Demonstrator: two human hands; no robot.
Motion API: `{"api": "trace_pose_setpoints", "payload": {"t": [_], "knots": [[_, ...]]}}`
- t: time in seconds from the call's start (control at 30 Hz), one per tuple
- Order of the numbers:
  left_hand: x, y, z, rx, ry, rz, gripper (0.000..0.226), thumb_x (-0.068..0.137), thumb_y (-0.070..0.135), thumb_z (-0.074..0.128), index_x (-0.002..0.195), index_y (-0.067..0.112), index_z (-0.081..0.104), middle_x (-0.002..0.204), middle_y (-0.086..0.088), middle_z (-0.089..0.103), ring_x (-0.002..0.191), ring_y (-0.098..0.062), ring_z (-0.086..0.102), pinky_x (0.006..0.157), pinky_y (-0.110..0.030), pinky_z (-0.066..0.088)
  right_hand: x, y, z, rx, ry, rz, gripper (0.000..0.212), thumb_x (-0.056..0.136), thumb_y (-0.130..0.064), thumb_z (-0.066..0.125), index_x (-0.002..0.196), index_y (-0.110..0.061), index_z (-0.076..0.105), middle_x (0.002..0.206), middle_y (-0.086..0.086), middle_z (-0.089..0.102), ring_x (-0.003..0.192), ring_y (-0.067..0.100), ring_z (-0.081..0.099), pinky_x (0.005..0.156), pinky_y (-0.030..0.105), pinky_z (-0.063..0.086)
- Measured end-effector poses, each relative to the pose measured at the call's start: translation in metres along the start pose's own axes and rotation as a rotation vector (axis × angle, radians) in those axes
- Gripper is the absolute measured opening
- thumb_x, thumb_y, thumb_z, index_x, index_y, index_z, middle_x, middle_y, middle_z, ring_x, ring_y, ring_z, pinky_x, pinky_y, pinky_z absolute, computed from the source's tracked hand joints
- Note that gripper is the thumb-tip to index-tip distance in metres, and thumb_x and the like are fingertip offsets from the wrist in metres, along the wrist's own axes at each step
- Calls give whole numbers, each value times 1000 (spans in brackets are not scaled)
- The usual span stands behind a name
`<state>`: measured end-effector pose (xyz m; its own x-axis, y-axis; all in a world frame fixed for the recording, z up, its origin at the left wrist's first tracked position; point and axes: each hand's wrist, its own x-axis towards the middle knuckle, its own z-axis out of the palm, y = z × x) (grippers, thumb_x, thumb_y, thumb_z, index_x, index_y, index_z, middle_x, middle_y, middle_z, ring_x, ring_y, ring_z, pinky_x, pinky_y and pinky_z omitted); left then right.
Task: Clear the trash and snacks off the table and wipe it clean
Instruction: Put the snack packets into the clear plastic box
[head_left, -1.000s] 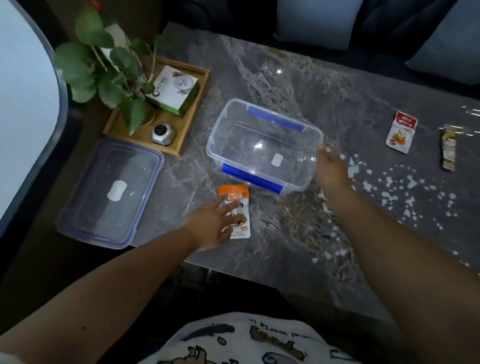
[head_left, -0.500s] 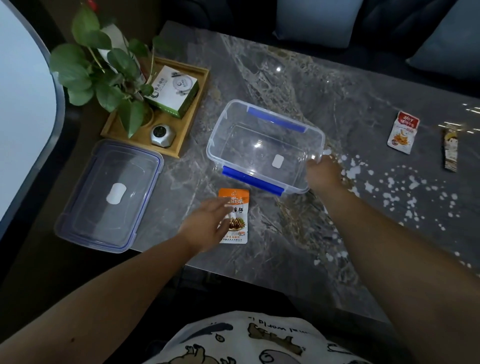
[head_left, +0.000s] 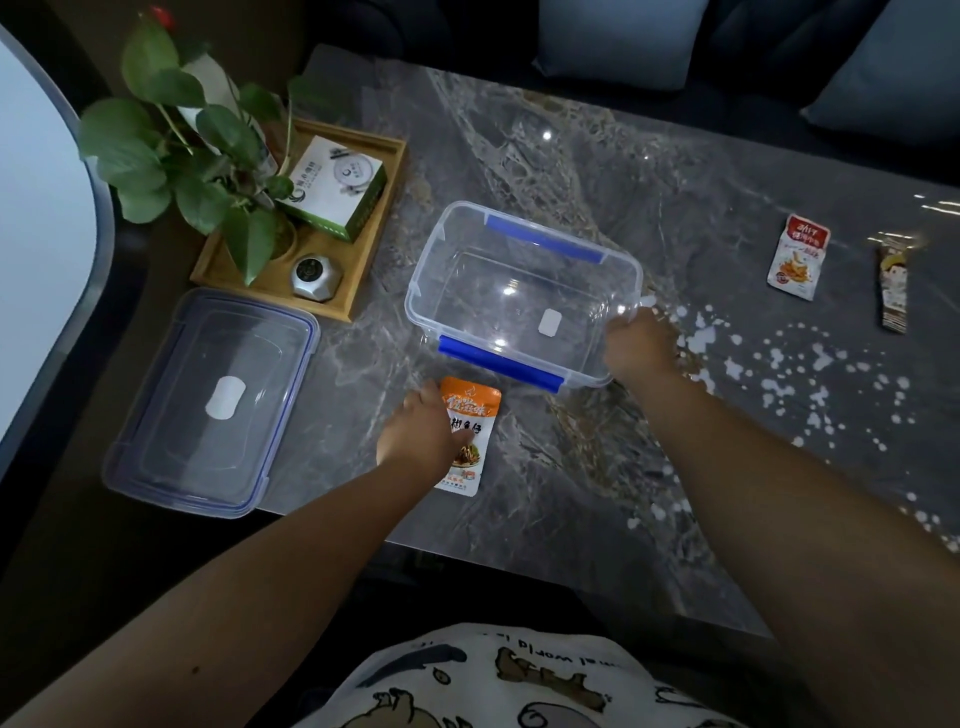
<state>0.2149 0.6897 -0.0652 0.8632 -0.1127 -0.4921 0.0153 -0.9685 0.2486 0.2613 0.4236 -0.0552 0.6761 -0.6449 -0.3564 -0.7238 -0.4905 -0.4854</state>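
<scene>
Packet (head_left: 467, 436) lies flat just before the box (head_left: 522, 296). Your left hand (head_left: 423, 434) presses curled fingers on it, nothing lifted. Right hand (head_left: 641, 340) grips the box rim. Risk: flat foil slipping from your pinch.

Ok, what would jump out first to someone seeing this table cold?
The empty clear container at table centre, gripped at its right end by the right hand. Next, the white spill spattered to its right, and the orange snack packet under the left hand.
</scene>
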Motion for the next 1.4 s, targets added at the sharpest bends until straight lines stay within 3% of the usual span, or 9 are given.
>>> {"api": "trace_pose_setpoints", "payload": {"t": [0.23, 0.47, 0.63, 0.77, 0.9, 1.0, 1.07, 1.2, 1.4], "knots": [[5, -18, -4, -311, -92, -49, 49, 80, 32, 72, 117, 19, 44, 107, -5, 66, 94, -26, 64, 78, -39, 51, 0, 2, 1, 58, 2, 3, 35, 91, -22, 45, 117, -1, 56, 113, 20, 63, 99, 34, 61, 74, 29, 39], [-10, -36, -29, -545, -208, 41, 27, 83, 25, 71, 95, 32, 48, 96, 7, 68, 79, -8, 66, 66, -30, 52, 0, 0, 1, 23, -12, 2, 36, 93, -22, 45, 120, 0, 54, 116, 20, 61, 103, 35, 60, 77, 32, 42], [-22, -22, -80, -724, -236, 120, 25, 83, 26, 71, 98, 34, 53, 89, 10, 74, 76, -9, 71, 65, -34, 55, -1, 2, 1, -13, 0, -16, 33, 93, -24, 45, 114, -1, 56, 105, 18, 63, 78, 24, 52, 67, 29, 37], [-2, 7, -123, -805, -157, 170, 25, 84, 23, 69, 104, 28, 54, 92, 5, 74, 77, -15, 72, 69, -43, 58, -2, 3, 2, 15, 7, -16, 34, 93, -25, 45, 116, -3, 54, 103, 16, 63, 73, 20, 47, 62, 27, 34], [42, 40, -148, -649, -26, 165, 31, 84, 29, 69, 109, 22, 52, 101, 4, 70, 78, -14, 69, 70, -39, 56, -1, 3, 2, 25, 5, -8, 32, 92, -26, 45, 114, -5, 55, 102, 15, 64, 69, 19, 48, 55, 24, 33], [74, 63, -150, -476, 34, 185, 28, 84, 29, 68, 105, 23, 50, 94, 7, 62, 69, 0, 57, 52, -23, 42, -4, 3, 1, 12, 13, -15, 35, 92, -25, 45, 119, -3, 51, 109, 18, 62, 78, 26, 53, 64, 29, 35], [93, 73, -145, -395, 36, 165, 26, 84, 27, 69, 102, 21, 51, 98, 2, 63, 74, -7, 60, 57, -25, 46, -4, 5, 0, 20, -3, -17, 34, 92, -24, 45, 120, -4, 51, 110, 19, 62, 87, 30, 58, 68, 30, 36], [117, 79, -136, -205, 30, 73, 40, 84, 28, 68, 117, 12, 53, 111, -11, 65, 100, -28, 62, 85, -42, 52, -1, 6, 1, 58, -35, -12, 28, 91, -22, 45, 114, -9, 55, 102, 14, 64, 73, 23, 51, 66, 29, 37], [131, 85, -119, 53, 68, 31, 49, 89, 21, 60, 132, 7, 41, 116, -15, 62, 106, -32, 59, 74, -38, 45, -2, 2, 1, 70, -32, -21, 32, 92, -22, 43, 118, -7, 53, 107, 16, 63, 91, 33, 62, 70, 30, 40]]}}
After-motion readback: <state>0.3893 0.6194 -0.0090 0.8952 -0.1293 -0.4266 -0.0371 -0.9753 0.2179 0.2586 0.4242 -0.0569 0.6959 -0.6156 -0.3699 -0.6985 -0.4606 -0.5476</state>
